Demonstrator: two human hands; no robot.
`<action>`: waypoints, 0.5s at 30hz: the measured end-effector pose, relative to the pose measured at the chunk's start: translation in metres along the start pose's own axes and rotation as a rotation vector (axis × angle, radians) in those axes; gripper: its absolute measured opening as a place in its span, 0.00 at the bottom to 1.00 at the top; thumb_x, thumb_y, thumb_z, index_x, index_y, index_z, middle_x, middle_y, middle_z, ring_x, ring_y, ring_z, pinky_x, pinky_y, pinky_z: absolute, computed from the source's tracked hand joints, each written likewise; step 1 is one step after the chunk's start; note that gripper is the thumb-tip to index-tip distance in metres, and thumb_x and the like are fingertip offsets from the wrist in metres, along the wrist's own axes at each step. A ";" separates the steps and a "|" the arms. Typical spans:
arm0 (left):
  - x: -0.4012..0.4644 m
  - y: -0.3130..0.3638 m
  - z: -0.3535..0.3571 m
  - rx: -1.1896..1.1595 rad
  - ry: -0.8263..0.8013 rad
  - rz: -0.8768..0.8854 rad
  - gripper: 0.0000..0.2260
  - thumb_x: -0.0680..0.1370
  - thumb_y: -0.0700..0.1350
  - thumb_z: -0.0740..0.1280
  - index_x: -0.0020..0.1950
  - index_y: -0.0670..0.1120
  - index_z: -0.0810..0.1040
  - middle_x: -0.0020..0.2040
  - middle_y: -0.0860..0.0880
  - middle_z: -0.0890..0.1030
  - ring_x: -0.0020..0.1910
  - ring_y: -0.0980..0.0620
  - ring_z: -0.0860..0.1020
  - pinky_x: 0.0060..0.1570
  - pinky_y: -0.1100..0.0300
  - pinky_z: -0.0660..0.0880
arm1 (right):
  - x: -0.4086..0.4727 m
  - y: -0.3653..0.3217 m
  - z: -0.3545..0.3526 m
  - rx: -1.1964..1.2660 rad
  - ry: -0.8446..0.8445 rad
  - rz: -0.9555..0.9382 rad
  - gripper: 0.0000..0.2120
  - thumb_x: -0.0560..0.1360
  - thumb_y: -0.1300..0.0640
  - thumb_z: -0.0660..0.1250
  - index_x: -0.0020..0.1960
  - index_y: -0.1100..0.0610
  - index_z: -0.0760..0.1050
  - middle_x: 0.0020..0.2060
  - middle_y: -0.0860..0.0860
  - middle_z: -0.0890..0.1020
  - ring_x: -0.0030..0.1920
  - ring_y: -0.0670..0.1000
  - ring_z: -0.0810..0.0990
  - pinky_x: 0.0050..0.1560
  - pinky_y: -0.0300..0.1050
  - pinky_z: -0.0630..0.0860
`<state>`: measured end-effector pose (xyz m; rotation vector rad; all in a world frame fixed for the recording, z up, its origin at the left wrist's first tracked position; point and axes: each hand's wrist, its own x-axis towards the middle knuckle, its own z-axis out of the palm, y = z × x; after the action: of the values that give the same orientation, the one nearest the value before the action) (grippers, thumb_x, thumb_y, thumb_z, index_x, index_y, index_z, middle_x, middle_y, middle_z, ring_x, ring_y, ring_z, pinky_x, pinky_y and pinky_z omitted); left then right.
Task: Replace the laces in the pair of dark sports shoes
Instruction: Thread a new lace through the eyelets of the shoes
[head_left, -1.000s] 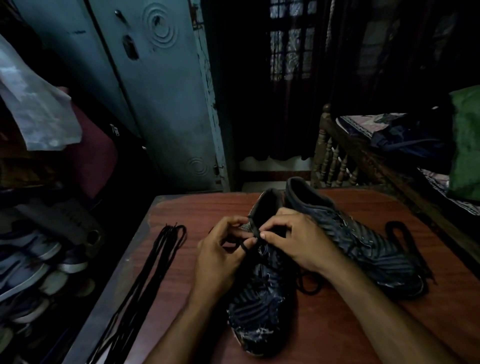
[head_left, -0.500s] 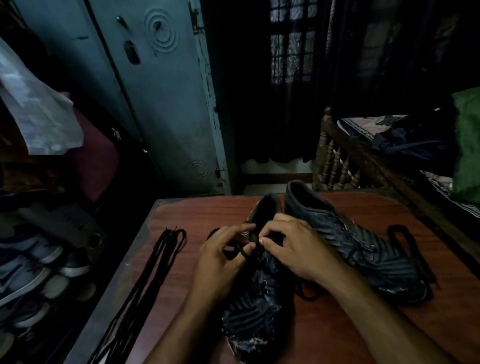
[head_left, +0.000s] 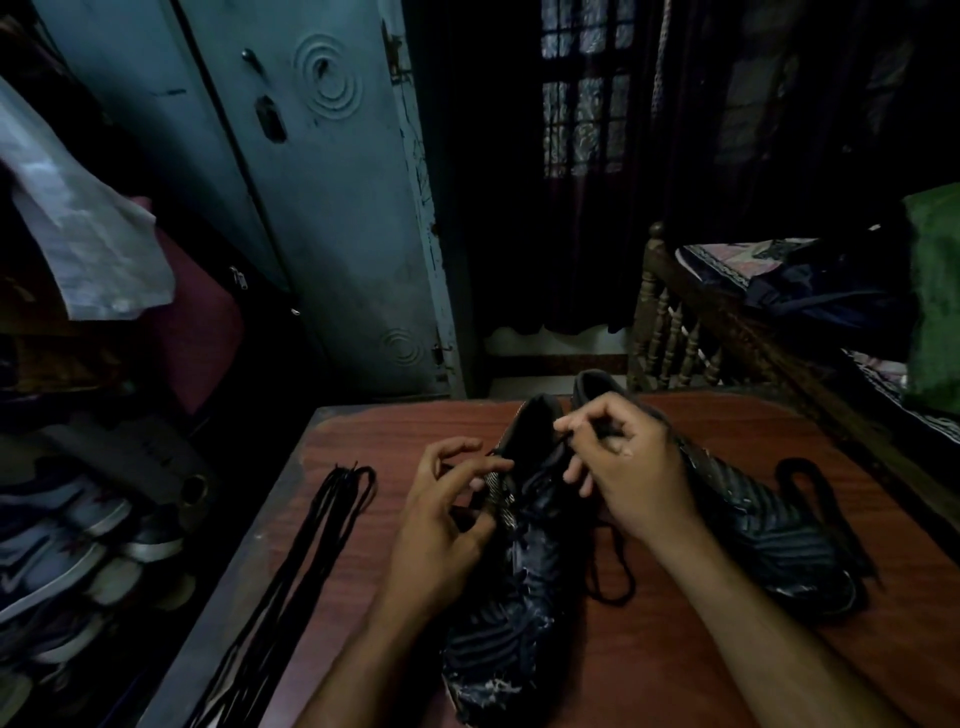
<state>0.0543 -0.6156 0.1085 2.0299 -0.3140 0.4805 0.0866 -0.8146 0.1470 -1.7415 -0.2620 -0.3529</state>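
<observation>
Nearest you, the toe of the near shoe points back toward you on the reddish counter, its dark upper patterned with curved stripes and scuffed pale at the tip. A loop of black lace trails from this shoe onto the counter just right of it, between your two forearms. To the left, a bundle of loose black laces lies stretched along the counter's left edge, well apart from the shoes.

Your left hand rests against the left side of the near shoe, up by the eyelets; its fingers are bent and spread, with the fingertips at the shoe's side flap, and you cannot tell whether they pinch anything there. Your right hand is raised over the shoe's opening, thumb and forefinger pinching a thin strand of the lace and drawing it upward, the other fingers curled.

Right of that hand lies the second shoe, toe pointing to the near right, its heel partly hidden behind your right hand. Another black lace curls on the counter just beyond and right of it.

Farther off stand a blue-grey metal cupboard on the left, a dark curtained window in the middle, and a wooden bed frame on the right. Shoes are stacked on the left, beside the counter.
</observation>
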 end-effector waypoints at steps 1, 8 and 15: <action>0.000 0.001 0.000 0.001 0.000 0.000 0.25 0.73 0.30 0.72 0.56 0.60 0.84 0.65 0.67 0.69 0.58 0.57 0.76 0.49 0.66 0.79 | 0.002 0.000 -0.001 0.078 0.031 0.021 0.09 0.81 0.64 0.63 0.43 0.58 0.75 0.38 0.54 0.85 0.30 0.53 0.81 0.28 0.43 0.75; -0.002 0.004 -0.001 0.033 -0.026 -0.006 0.27 0.72 0.28 0.69 0.57 0.60 0.83 0.69 0.67 0.71 0.60 0.58 0.77 0.49 0.69 0.77 | 0.008 -0.010 -0.004 0.631 0.203 0.242 0.10 0.84 0.60 0.56 0.45 0.58 0.70 0.32 0.57 0.82 0.36 0.56 0.83 0.37 0.46 0.80; -0.001 0.001 0.000 0.031 -0.046 -0.017 0.27 0.72 0.30 0.70 0.59 0.61 0.82 0.69 0.66 0.73 0.59 0.56 0.78 0.49 0.66 0.78 | 0.015 -0.001 -0.015 0.281 0.235 0.026 0.07 0.84 0.55 0.57 0.47 0.53 0.69 0.31 0.44 0.69 0.28 0.46 0.67 0.30 0.45 0.67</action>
<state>0.0526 -0.6159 0.1088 2.0740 -0.3189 0.4311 0.0990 -0.8298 0.1561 -1.4118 -0.1120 -0.4742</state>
